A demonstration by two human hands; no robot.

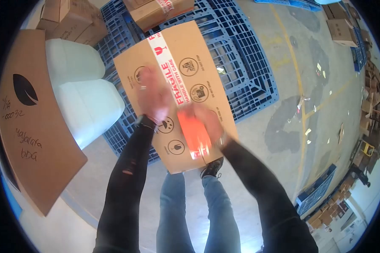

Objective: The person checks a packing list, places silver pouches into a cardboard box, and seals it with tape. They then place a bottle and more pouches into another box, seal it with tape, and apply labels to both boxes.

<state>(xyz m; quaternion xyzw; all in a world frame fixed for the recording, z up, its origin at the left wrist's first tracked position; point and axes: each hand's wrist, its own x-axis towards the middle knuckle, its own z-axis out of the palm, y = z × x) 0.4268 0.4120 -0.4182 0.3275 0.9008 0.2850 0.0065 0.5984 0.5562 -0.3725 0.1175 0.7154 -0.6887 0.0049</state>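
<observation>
A cardboard box (217, 99) stands before me, with a white and red "FRAGILE" tape strip (166, 63) down the middle of its top and printed handling symbols on both sides. My left hand (153, 99) is over the left half of the top, smeared by motion, its fingers toward the far side. On the near half, my right hand (209, 122) curls around a bright orange-red object (194, 133) that overlaps the tape strip; blur hides what kind it is.
Blue plastic pallets (253, 71) lie under and beyond the box. White plastic containers (88, 103) and a large carton with handwriting (33, 126) stand at the left. Another taped box (160, 14) sits at the far side. Paper scraps (308, 133) dot the floor at right.
</observation>
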